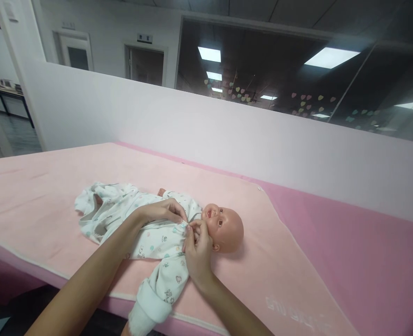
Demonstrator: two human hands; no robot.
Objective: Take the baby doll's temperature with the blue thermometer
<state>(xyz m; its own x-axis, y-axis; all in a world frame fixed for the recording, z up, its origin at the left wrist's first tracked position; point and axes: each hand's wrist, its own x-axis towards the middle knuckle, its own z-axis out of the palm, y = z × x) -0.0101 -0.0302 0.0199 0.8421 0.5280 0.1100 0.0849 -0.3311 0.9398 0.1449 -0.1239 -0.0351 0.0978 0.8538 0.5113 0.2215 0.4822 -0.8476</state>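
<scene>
Cotton romper (150, 233) covers the doll (223, 228), which lies mid-towel (279, 261). Left hand (162, 211) and right hand (197, 249) pinch the collar closed, at 9 o'clock of the head. Risk: the thin collar could slip from the pinching fingertips, leaving the neckline misaligned.

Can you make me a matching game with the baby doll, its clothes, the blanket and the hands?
Things:
1. doll's head
2. romper
3. towel
4. hands: left hand, right hand

Descriptions:
A. light pink, spread flat under the doll
B. pinching the cloth at the doll's neck
C. bare, lying on its side
D. white with small coloured prints

Pairs: 1-C, 2-D, 3-A, 4-B
</scene>
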